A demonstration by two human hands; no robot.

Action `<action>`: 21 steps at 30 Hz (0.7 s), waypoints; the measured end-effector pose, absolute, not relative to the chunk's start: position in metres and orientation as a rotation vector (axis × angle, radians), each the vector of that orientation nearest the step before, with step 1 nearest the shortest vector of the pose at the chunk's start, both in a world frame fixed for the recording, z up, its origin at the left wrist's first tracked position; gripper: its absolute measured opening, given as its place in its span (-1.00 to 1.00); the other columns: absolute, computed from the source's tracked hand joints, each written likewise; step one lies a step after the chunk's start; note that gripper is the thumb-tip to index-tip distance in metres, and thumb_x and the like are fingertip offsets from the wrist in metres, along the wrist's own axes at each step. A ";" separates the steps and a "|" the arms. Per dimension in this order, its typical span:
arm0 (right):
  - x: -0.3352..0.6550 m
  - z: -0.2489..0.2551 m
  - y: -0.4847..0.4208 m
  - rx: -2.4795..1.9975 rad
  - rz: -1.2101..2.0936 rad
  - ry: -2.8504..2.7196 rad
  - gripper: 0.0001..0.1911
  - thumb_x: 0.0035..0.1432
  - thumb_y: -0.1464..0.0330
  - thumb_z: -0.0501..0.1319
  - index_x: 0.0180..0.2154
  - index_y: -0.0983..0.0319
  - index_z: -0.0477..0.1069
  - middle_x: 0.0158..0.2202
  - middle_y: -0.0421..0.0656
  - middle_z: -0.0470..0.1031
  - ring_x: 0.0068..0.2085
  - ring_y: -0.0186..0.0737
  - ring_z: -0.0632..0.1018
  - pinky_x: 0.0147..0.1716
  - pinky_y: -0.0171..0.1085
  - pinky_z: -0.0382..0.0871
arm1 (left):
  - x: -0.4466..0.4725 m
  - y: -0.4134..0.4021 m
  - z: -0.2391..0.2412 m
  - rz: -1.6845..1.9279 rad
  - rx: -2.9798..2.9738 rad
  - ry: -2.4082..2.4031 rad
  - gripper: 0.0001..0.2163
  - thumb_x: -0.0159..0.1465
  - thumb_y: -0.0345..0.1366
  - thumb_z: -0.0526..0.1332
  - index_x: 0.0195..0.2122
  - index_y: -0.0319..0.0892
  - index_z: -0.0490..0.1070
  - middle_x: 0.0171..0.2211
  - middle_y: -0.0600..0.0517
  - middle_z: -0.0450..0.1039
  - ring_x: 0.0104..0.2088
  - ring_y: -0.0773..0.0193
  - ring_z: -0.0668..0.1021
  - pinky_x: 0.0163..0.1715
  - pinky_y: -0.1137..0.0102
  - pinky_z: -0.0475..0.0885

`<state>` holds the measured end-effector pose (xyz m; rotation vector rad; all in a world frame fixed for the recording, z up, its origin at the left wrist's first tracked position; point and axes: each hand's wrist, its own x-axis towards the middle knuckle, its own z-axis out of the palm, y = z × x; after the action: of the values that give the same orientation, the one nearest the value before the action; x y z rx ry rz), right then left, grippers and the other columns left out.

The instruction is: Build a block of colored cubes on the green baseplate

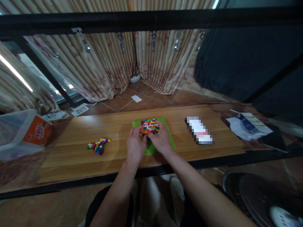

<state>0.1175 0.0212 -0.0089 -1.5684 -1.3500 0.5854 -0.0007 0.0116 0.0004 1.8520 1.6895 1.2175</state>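
Observation:
A block of many-coloured toy building bricks [151,125] is over the green studded baseplate [170,140] in the middle of the table. My left hand [136,143] grips its left side, and my right hand [161,138] has hold of its right side. Both thumbs come together at the near edge. Whether the block is fixed to the baseplate or only resting there, I cannot tell. Off to the left lies a loose pile of small coloured bricks [98,146], apart from both hands.
On the wooden table [118,160], a phone [200,130] lies right of the baseplate. A clear plastic bin [14,135] with an orange label stands beyond the left end. Papers [248,126] are off the right end. A round dark stool [255,198] is at lower right.

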 end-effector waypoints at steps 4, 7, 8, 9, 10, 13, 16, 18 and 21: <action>0.116 -0.010 0.022 -1.590 0.584 -1.345 -0.37 -0.08 0.36 0.24 0.10 0.25 0.30 0.05 0.04 0.41 0.10 0.05 0.41 0.14 0.04 0.26 | -0.001 0.012 -0.001 1.224 1.876 1.683 -0.70 0.13 -0.52 0.24 -0.11 -0.17 0.39 -0.21 -0.01 0.45 -0.34 0.30 0.52 -0.27 0.35 0.45; 0.115 -0.012 0.022 -1.580 0.567 -1.327 -0.39 -0.09 0.38 0.24 0.08 0.24 0.32 0.03 0.03 0.42 0.10 0.05 0.41 0.15 0.05 0.25 | -0.001 0.012 -0.003 1.226 1.893 1.670 -0.69 0.13 -0.54 0.24 -0.10 -0.19 0.39 -0.21 -0.02 0.44 -0.34 0.30 0.52 -0.26 0.34 0.46; 0.115 -0.013 0.023 -1.571 0.565 -1.321 -0.40 -0.09 0.38 0.24 0.07 0.23 0.33 0.03 0.03 0.42 0.10 0.05 0.41 0.14 0.05 0.25 | -0.001 0.011 -0.003 1.229 1.899 1.663 -0.69 0.13 -0.54 0.23 -0.09 -0.19 0.38 -0.21 -0.02 0.44 -0.35 0.30 0.51 -0.26 0.34 0.46; 0.116 -0.014 0.023 -1.557 0.569 -1.321 -0.40 -0.09 0.38 0.24 0.07 0.22 0.33 0.04 0.02 0.43 0.10 0.04 0.41 0.14 0.05 0.25 | -0.001 0.011 -0.003 1.233 1.905 1.657 -0.69 0.14 -0.54 0.23 -0.09 -0.18 0.38 -0.21 -0.02 0.44 -0.34 0.31 0.51 -0.26 0.34 0.46; 0.117 -0.016 0.023 -1.542 0.577 -1.325 -0.40 -0.09 0.38 0.25 0.07 0.21 0.34 0.04 0.02 0.43 0.10 0.03 0.41 0.14 0.05 0.26 | -0.001 0.011 -0.004 1.236 1.910 1.651 -0.69 0.14 -0.54 0.23 -0.09 -0.17 0.38 -0.21 -0.02 0.44 -0.34 0.31 0.51 -0.25 0.34 0.46; 0.122 -0.021 0.024 -1.500 0.610 -1.352 -0.39 -0.07 0.33 0.27 0.09 0.19 0.33 0.07 0.00 0.42 0.11 0.01 0.41 0.15 0.05 0.24 | -0.002 0.011 -0.005 1.236 1.917 1.644 -0.68 0.14 -0.54 0.24 -0.07 -0.16 0.37 -0.19 -0.02 0.44 -0.32 0.30 0.51 -0.25 0.34 0.46; 0.125 -0.023 0.023 -1.471 0.631 -1.366 -0.39 -0.03 0.24 0.30 0.10 0.19 0.32 0.08 0.01 0.43 0.09 0.01 0.43 0.13 0.07 0.25 | -0.002 0.011 -0.007 1.214 1.912 1.650 -0.68 0.16 -0.51 0.25 -0.05 -0.16 0.37 -0.17 -0.03 0.44 -0.31 0.29 0.52 -0.24 0.33 0.47; 0.125 -0.023 0.023 -1.475 0.630 -1.369 -0.38 0.00 0.17 0.30 0.11 0.21 0.32 0.06 0.04 0.44 0.07 0.03 0.45 0.12 0.07 0.26 | -0.002 0.011 -0.007 1.200 1.902 1.660 -0.68 0.16 -0.50 0.25 -0.04 -0.15 0.37 -0.16 -0.03 0.44 -0.31 0.29 0.52 -0.23 0.33 0.47; 0.121 -0.021 0.022 -1.521 0.585 -1.364 -0.36 0.01 0.13 0.30 0.10 0.24 0.32 0.06 0.07 0.43 0.08 0.07 0.44 0.12 0.09 0.25 | -0.001 0.010 -0.007 1.188 1.887 1.666 -0.67 0.17 -0.51 0.22 -0.04 -0.15 0.37 -0.16 -0.04 0.44 -0.31 0.28 0.52 -0.24 0.34 0.47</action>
<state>0.1214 0.0215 -0.0209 -1.5208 -1.3643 0.5846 -0.0010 0.0099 -0.0069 1.8867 1.6657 1.1880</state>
